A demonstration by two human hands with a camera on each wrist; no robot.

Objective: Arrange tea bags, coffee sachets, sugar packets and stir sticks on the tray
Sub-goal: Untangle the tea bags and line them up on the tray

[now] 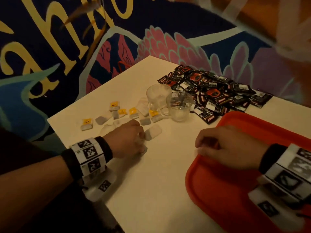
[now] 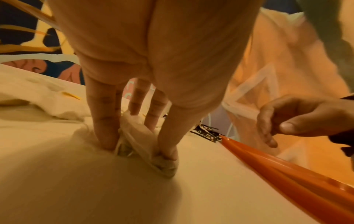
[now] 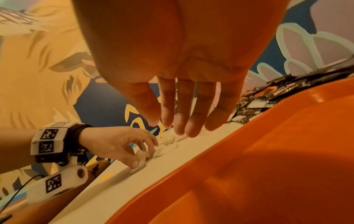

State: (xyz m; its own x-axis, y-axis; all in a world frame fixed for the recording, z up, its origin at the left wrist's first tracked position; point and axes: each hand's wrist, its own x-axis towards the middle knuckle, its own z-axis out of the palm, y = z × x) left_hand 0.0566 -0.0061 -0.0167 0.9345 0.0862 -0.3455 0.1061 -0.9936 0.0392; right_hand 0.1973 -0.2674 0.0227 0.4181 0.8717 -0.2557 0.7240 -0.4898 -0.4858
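- Covering most of the head view, the white table (image 1: 159, 174) has a smooth matte top and a square corner at the far side.
- The tray (image 1: 218, 190) is orange-red plastic, smooth and glossy, with a rounded corner and a raised rim; it lies on the right part of the table and its visible floor is bare.
- The coffee sachets (image 1: 215, 91) are black shiny packets with red and white print, heaped in a loose pile beyond the tray, on the table.
- The right hand (image 1: 227, 147) hovers over the near-left edge of the tray; in the right wrist view its fingers (image 3: 184, 115) hang nearly straight and close together, and they hold nothing.
- The left hand (image 1: 124, 138) is on the table, left of the tray; its fingers (image 2: 103, 130) and thumb pinch a tea bag (image 2: 138, 145) of thin, crumpled, half-transparent paper against the tabletop.
- Two clear cups (image 1: 168, 101) stand touching each other between the sachets and the tea; both look empty, but I cannot tell for sure.
- The other tea bags (image 1: 117, 115) lie scattered on the table, pale flat pouches, some with small yellow tags.
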